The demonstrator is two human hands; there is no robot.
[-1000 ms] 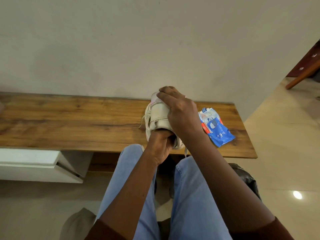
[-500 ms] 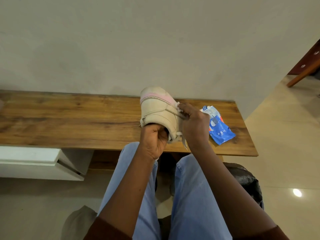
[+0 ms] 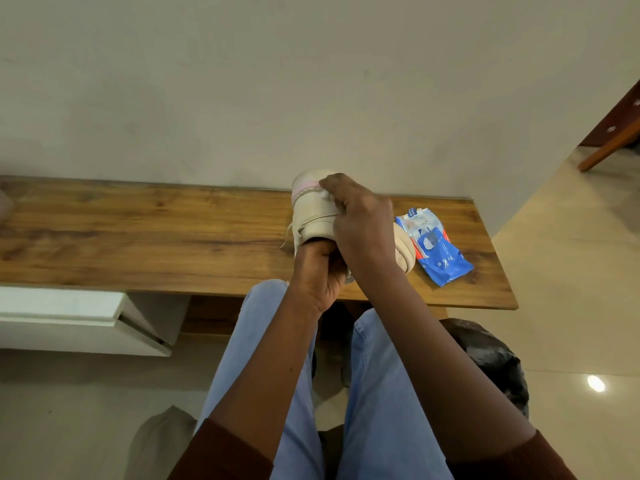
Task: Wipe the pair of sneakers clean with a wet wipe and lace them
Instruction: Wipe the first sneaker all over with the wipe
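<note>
A beige sneaker (image 3: 313,213) with a pink band near its top is held up over the wooden bench (image 3: 138,237). My left hand (image 3: 320,275) grips it from below, at the opening. My right hand (image 3: 360,223) lies over the sneaker's top and right side, and its fingertips press a small white wet wipe (image 3: 327,195) against the upper beside the pink band. A loose lace end (image 3: 287,233) hangs at the left. A beige rim shows just right of my right wrist; I cannot tell if it belongs to this sneaker. No second sneaker is plainly seen.
A blue and white wet wipe pack (image 3: 433,251) lies on the bench's right end. The wall stands right behind the bench. A white drawer unit (image 3: 69,317) sits below left, a black bag (image 3: 491,358) on the floor right, and brown furniture (image 3: 616,133) far right.
My right hand moved from the sneaker's right side up onto its top, near the pink band, with the wipe. The sneaker turned slightly in my left hand.
</note>
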